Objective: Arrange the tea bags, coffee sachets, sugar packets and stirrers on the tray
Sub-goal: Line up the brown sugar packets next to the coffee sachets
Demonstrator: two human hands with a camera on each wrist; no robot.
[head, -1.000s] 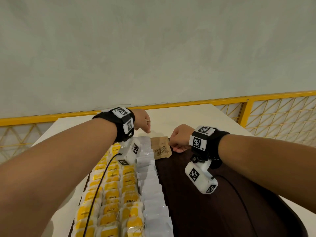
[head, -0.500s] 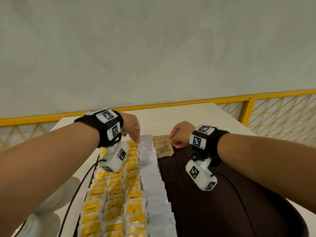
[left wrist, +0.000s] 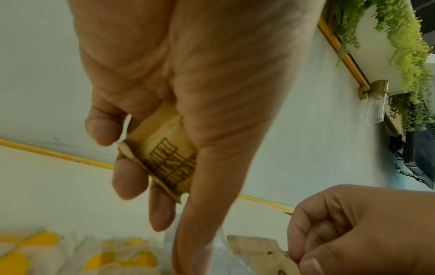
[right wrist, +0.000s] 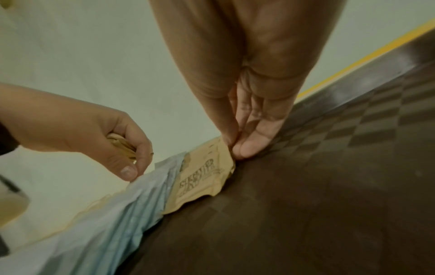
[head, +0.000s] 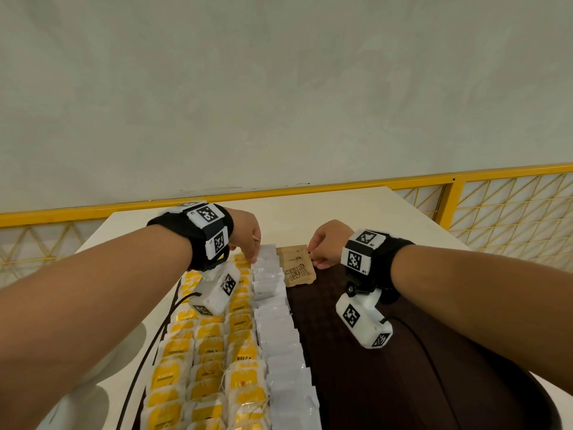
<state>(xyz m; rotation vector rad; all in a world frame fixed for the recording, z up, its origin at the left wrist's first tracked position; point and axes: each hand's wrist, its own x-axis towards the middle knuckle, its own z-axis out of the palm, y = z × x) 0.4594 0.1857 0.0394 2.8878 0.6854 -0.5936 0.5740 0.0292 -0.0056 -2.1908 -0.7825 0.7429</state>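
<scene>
A dark brown tray lies on the white table. Rows of yellow tea bags fill its left side, with a column of white sachets beside them. One brown sugar packet lies flat at the far end, next to the white column. My right hand pinches this packet's far right corner between thumb and fingertips. My left hand hovers over the far end of the white sachets and grips a small stack of brown sugar packets between thumb and fingers. No stirrers are in view.
The tray's right half is bare dark surface. Bare white tabletop lies beyond the tray, ending at a yellow rail along the wall. A white rounded object stands off the table's left edge.
My left hand has dropped a little onto the far end of the white sachet column, still holding the stack. My right hand stays at the flat packet's corner.
</scene>
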